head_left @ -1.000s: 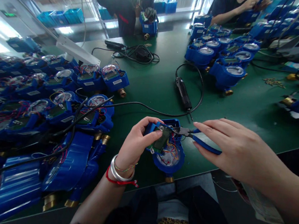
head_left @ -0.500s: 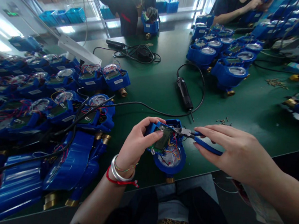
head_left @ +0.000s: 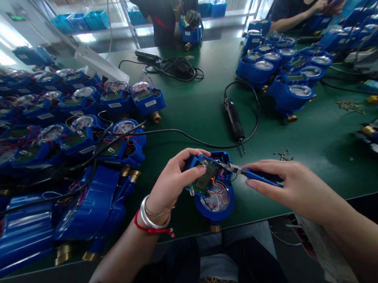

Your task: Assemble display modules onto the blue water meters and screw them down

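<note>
An open blue water meter (head_left: 215, 195) with coloured wires lies near the front edge of the green table (head_left: 200, 106). My left hand (head_left: 174, 178) is closed on its left side, the thumb pressing a small green circuit board (head_left: 205, 176) against the housing. My right hand (head_left: 287, 185) grips blue-handled cutting pliers (head_left: 254, 174), whose metal tip reaches the wires at the top of the board. Bracelets ring my left wrist.
Many blue meters (head_left: 56, 130) crowd the table's left side, more (head_left: 280, 70) stand at the back right. A black electric screwdriver (head_left: 233, 118) with its cable lies behind the meter. Two other people work at the far side. Small wire scraps (head_left: 283, 155) lie to the right.
My right hand has squeezed the plier handles together and turned flatter, with the tip staying at the wires. My left hand and the meter have barely moved.
</note>
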Demonstrator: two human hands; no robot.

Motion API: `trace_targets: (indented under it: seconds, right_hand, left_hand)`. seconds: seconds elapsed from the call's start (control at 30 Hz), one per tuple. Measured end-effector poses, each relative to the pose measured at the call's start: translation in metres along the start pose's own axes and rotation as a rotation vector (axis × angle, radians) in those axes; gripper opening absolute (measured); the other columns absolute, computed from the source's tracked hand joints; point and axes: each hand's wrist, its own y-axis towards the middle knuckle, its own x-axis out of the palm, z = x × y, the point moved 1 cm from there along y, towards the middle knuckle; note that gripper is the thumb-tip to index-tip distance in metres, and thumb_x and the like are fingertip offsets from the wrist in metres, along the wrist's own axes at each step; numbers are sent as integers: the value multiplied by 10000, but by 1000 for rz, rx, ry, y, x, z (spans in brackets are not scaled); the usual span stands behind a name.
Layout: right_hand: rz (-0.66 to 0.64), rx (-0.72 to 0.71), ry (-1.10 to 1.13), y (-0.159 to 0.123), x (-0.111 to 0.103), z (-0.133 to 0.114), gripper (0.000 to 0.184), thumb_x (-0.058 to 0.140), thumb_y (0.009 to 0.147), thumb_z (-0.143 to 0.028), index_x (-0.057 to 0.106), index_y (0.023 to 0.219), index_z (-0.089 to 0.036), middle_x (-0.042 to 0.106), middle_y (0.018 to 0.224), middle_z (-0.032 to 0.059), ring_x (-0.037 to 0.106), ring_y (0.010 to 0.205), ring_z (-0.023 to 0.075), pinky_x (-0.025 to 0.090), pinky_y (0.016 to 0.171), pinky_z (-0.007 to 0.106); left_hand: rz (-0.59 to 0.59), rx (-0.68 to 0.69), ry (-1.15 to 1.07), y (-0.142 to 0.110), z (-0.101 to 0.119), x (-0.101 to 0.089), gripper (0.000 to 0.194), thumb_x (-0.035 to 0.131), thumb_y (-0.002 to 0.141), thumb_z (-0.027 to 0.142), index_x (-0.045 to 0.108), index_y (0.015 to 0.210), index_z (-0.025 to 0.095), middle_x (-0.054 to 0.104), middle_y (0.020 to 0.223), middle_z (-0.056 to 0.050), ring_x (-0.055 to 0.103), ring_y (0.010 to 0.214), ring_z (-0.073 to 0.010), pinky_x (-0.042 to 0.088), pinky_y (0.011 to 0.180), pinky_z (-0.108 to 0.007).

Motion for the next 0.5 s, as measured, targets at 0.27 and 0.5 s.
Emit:
trace_targets:
  seconds: [0.27, 0.5]
  right_hand:
    - [205, -255, -348, -5, 4, 1, 361, 578, 864, -330, 633, 1167, -143, 653, 1104, 111, 634, 973, 226, 538, 849, 364]
    - [260, -357, -469, -5, 6, 0, 369, 596, 859, -296, 618, 1172, -101, 656, 1077, 124, 619, 970, 232, 527, 868, 377]
  left_hand:
    - [9, -4, 8, 1, 1, 1, 202, 652, 755, 256, 596, 933, 180, 632, 1177, -62, 604, 967, -193, 497, 813, -296]
    - [-3, 7, 22, 0, 1, 1, 188, 645, 769, 252, 583, 931, 181, 625, 1180, -63, 592, 998, -196, 488, 833, -299]
